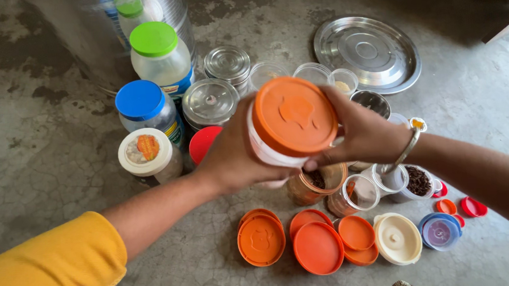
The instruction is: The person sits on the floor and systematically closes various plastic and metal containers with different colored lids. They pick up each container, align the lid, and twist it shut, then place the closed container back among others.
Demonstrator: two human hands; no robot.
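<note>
I hold a white plastic jar with an orange lid (293,115) up between both hands, above the floor. My left hand (231,156) wraps the jar's left side and bottom. My right hand (361,132), with a metal bangle at the wrist, grips the right side by the lid's rim. Directly below the jar stand several open small jars (353,193) with spices in them.
Several loose orange lids (317,247), a cream lid (397,238) and a blue lid (440,231) lie on the concrete floor. Behind stand a green-capped jar (161,57), a blue-capped jar (144,109), a white-lidded jar (148,153), steel tins (210,101) and a steel plate (367,51).
</note>
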